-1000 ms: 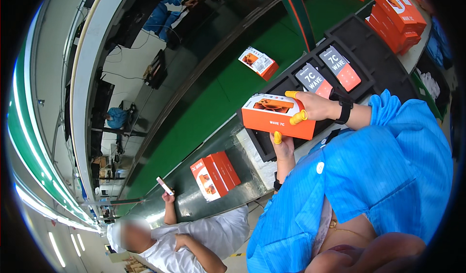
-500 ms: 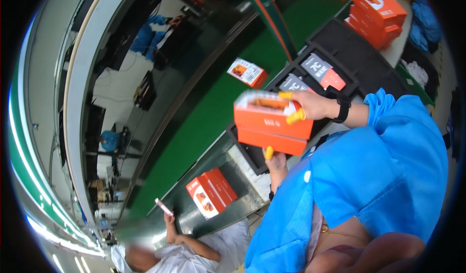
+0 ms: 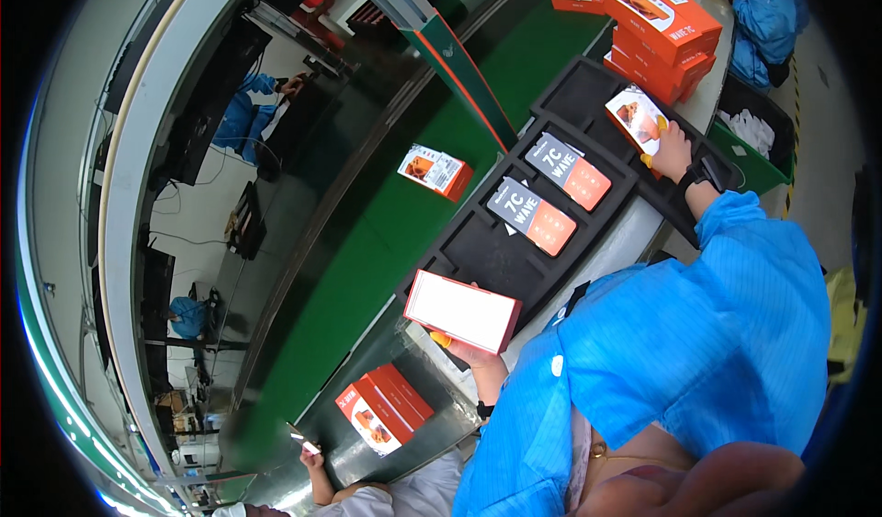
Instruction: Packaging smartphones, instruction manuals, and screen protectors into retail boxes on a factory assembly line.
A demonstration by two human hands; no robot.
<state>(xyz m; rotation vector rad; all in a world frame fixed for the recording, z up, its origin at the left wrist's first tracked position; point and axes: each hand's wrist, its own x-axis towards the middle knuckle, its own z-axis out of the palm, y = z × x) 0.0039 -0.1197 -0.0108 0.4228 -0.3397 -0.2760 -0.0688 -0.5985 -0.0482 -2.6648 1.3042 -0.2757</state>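
The left hand point(image 3: 475, 353) grips a white-faced, orange-sided rectangular box base point(image 3: 462, 309) at the left end of a black compartmented tray point(image 3: 476, 241). The right hand point(image 3: 672, 153) grips a white-and-orange rectangular box lid point(image 3: 632, 115), near stacked orange cartons point(image 3: 657, 53). Two grey-and-coral rectangular phones point(image 3: 533, 215) lie between.

A red box point(image 3: 459, 313) partly hides the left hand point(image 3: 476, 352). The bottom edge cuts off a person in white point(image 3: 413, 491). Fine print on the phones point(image 3: 567, 172) is too small to read.
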